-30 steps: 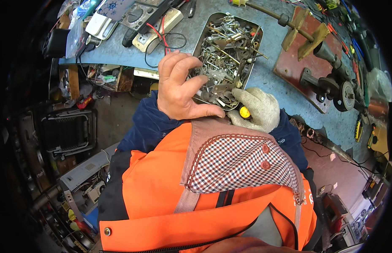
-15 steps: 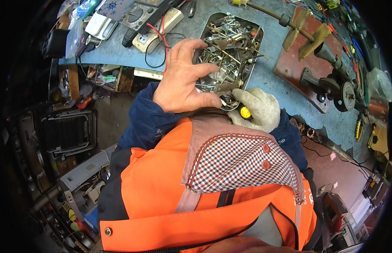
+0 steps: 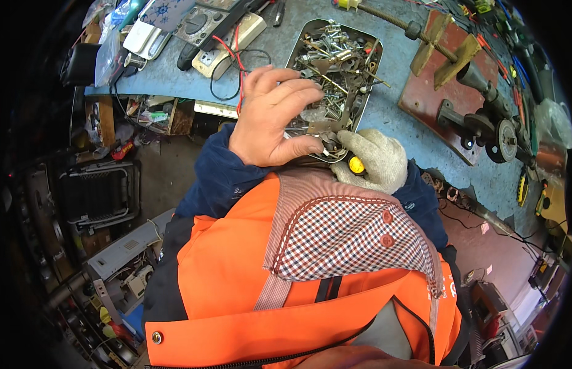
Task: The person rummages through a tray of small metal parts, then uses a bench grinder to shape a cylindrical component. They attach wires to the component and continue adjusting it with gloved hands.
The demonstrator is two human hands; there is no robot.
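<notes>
A metal tray (image 3: 313, 22) full of mixed screws, bolts and small metal parts (image 3: 340, 49) lies on the blue bench in front of me. My bare left hand (image 3: 275, 117) hovers over the tray's left side, its fingers stretched out and its thumb apart, with nothing visible between them. Close to the near right corner of the tray, my right hand (image 3: 382, 161) in a pale knit glove is closed around a tool handle with a round yellow end (image 3: 356, 165). The rest of that tool is hidden by the glove.
Left of the tray lie a white power strip (image 3: 229, 48), a multimeter (image 3: 198, 23) and red and black leads. A rusty clamp-like fixture with a threaded rod (image 3: 443, 46) and a wheel (image 3: 502, 141) stands on a reddish plate to the right. The bench's near edge is ragged.
My left hand's fingers have drawn closer together and shifted slightly back from the tray's contents. The right hand stays nearly still with the yellow-ended handle.
</notes>
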